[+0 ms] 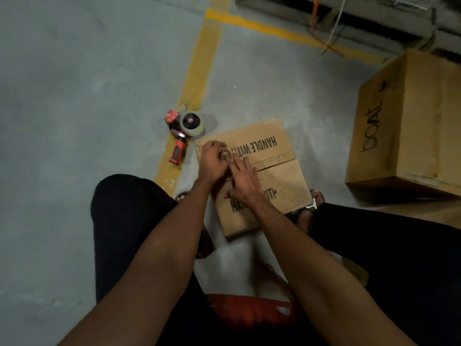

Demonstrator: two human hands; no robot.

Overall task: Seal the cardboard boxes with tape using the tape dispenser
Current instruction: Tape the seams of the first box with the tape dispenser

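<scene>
A small cardboard box (pixel 264 171) printed "HANDLE WITH" lies on the grey concrete floor (pixel 74 121) between the person's feet, its two top flaps meeting along a centre seam. Both hands work at the seam's left end. The left hand (pixel 212 162) has its fingers curled over something small at the flap edge, perhaps a bit of tape, though the blur makes it hard to be sure. The right hand (pixel 243 178) lies flat on the near flap, fingers straight and slightly spread, pressing down just beside the left hand and touching it. The tape dispenser (pixel 183 132), red and black with a roll of clear tape mounted on it, rests untouched on the floor just beyond the box's far left corner, its handle lying across a yellow painted line (pixel 199 71). A larger cardboard box (pixel 409 126) marked "boat" stands well apart to the right. A red seat (pixel 249 310) shows at the bottom edge between the person's dark-trousered legs.
</scene>
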